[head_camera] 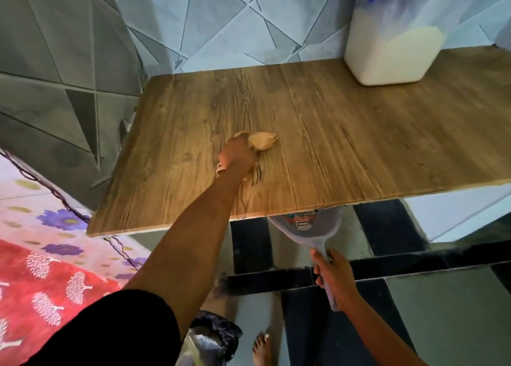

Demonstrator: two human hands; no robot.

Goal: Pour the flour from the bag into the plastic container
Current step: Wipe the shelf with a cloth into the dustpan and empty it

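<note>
A clear plastic container (392, 36) with a blue lid stands at the back right of the wooden table (331, 150), holding white flour that slopes up one side. My left hand (235, 155) grips a crumpled tan cloth (262, 140) and presses it on the middle of the tabletop. My right hand (334, 277) holds the handle of a grey dustpan (309, 230), whose pan sits just under the table's front edge. No flour bag is in view.
Tiled walls close in behind and to the left of the table. A patterned red and floral bedspread (41, 269) lies at the lower left. A bin lined with a dark bag (213, 338) stands on the tiled floor by my bare foot (261, 349).
</note>
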